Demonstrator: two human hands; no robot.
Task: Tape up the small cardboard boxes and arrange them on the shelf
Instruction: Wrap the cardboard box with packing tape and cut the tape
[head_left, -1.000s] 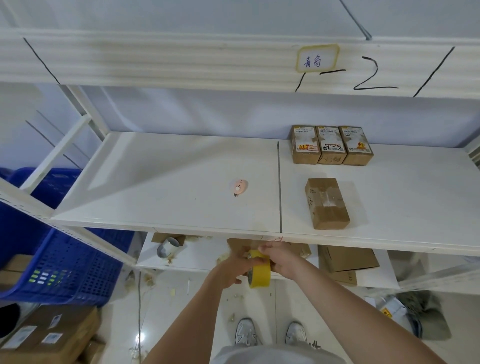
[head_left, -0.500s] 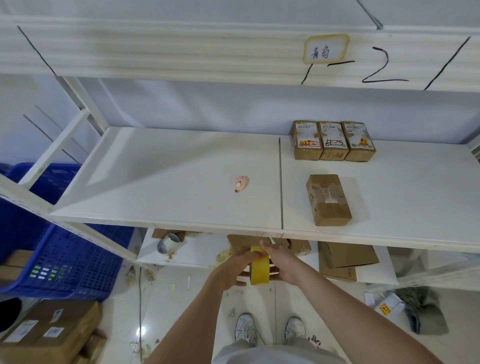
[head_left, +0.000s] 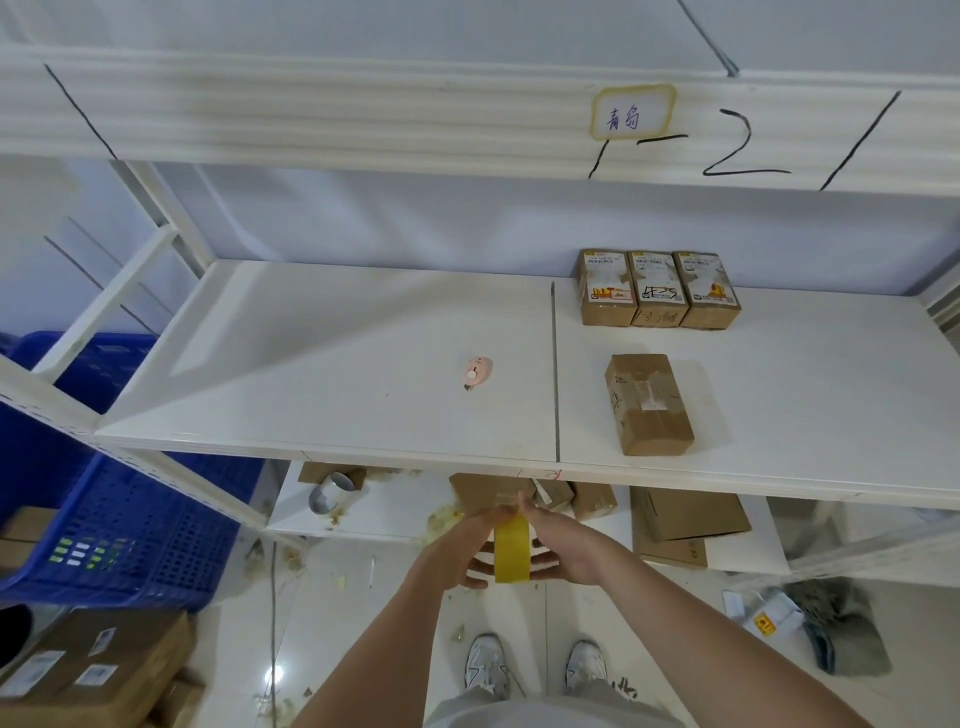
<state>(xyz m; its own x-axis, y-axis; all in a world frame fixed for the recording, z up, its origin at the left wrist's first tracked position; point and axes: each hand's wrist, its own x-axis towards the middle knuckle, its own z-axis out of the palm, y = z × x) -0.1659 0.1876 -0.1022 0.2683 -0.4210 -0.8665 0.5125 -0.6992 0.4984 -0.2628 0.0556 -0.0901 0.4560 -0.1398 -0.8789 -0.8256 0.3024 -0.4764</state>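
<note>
A yellow tape roll (head_left: 512, 550) stands on edge between my two hands, below the front edge of the white shelf (head_left: 363, 332). My left hand (head_left: 457, 551) grips its left side and my right hand (head_left: 563, 545) grips its right side, fingers curled round it. On the shelf lies a plain small cardboard box (head_left: 649, 402) with tape on its top. Behind it, three labelled small boxes (head_left: 657, 288) stand in a row against the back wall. A small pink cutter (head_left: 477, 371) lies near the shelf's middle.
The lower shelf (head_left: 395, 512) carries flattened cardboard (head_left: 685, 514), small boxes and a grey tape roll (head_left: 332, 493). A blue plastic crate (head_left: 119, 519) stands at left, brown cartons (head_left: 98, 670) on the floor below it. Scraps litter the floor by my shoes.
My hands and the tape roll stay at about the same place under the shelf edge; the fingers shifted slightly on the roll. The view tilted a little.
</note>
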